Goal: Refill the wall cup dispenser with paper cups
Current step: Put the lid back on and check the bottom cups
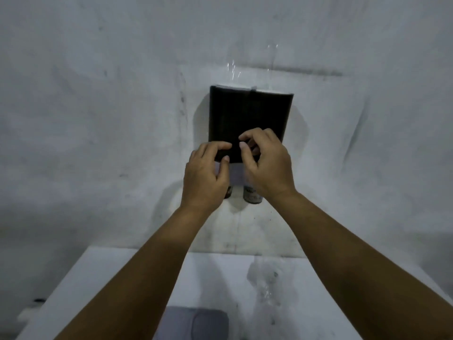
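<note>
White wall (98,119), black dispenser (247,114), unreadable labels.

Scuffed white wall (98,119), white table (117,278) (clear wrapper (267,285) on it)

A rough, whitewashed plaster wall (98,119) fills the far part of the scene, its paint uneven and marked with grey scuffs, smears and faint diagonal streaks. A dark horizontal line (308,71) runs across it at the upper right, with small glints of reflected light just to its left. The light is dim and cool, brighter in the middle of the wall and falling off into shadow at the lower left corner. Below the wall, a flat white surface (103,271) stretches toward the near edge; its far edge meets the wall. Crumpled clear plastic wrap (267,285) lies on the right part of it, catching the light. A grey, soft-looking patch (196,322) shows at the near edge.
</note>
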